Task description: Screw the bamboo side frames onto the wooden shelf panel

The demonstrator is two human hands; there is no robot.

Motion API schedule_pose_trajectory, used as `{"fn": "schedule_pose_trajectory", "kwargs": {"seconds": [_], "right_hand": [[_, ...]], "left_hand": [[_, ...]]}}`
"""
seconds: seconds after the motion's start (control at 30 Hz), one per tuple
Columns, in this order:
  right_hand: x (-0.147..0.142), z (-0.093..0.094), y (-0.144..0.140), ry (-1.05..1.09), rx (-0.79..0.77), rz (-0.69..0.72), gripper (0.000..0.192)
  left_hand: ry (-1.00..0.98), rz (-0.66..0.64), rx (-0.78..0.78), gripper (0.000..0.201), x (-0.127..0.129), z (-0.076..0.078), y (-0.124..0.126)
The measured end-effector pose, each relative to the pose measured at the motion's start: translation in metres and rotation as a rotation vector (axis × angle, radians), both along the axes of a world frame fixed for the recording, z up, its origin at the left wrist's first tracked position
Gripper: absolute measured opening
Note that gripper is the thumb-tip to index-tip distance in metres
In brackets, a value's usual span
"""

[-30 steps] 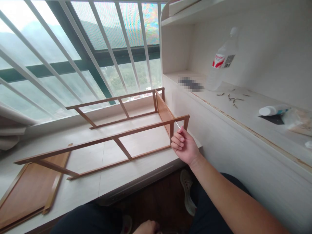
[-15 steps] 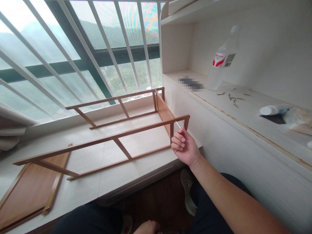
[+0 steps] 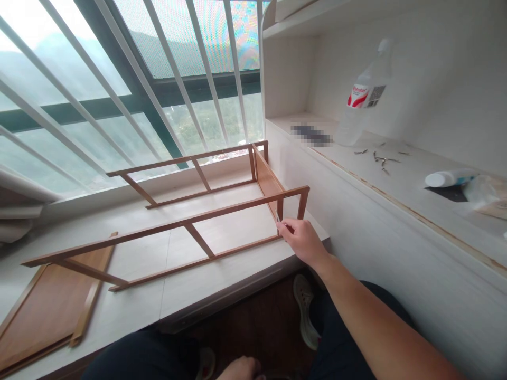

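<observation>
- The wooden frame (image 3: 206,211) lies on its side on the window ledge (image 3: 222,274), just where it lay a second ago; a loose wooden panel (image 3: 43,311) rests flat at its left end.
- The right hand (image 3: 303,244) has dropped from the frame's top rail to the short upright at its near right corner, so the work has shifted to that lower joint.
- Its fingers are closed in a pinch on a thin metal tool (image 3: 278,216), tip against the upright; whether this is a hex key or a screw is hard to tell.
- Loose screws (image 3: 378,157) lie on the desk (image 3: 396,182) near a bottle (image 3: 362,97).
- The left hand (image 3: 240,368) is cut off at the bottom edge, so I cannot tell its grip.
</observation>
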State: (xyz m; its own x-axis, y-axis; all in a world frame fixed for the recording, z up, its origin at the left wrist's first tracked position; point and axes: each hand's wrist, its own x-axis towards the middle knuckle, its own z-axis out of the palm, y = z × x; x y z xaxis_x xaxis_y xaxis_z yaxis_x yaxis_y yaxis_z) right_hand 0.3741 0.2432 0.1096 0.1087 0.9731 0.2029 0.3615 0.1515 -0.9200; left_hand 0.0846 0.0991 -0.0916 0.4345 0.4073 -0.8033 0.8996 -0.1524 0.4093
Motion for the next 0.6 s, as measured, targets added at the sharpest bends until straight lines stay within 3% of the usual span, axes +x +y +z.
{"fn": "schedule_pose_trajectory", "kwargs": {"seconds": [0.1,0.23,0.6], "right_hand": [[0.007,-0.002,0.000,-0.400,0.086,-0.073,0.042],[0.014,-0.005,0.002,-0.631,0.103,-0.129,0.036],[0.015,-0.003,0.001,-0.706,0.097,-0.122,0.031]], "left_hand": [[0.004,-0.005,0.018,0.042,0.003,0.007,0.001],[-0.020,-0.031,0.023,0.039,0.005,0.013,0.002],[-0.018,-0.025,0.016,0.040,0.007,0.016,0.002]]}}
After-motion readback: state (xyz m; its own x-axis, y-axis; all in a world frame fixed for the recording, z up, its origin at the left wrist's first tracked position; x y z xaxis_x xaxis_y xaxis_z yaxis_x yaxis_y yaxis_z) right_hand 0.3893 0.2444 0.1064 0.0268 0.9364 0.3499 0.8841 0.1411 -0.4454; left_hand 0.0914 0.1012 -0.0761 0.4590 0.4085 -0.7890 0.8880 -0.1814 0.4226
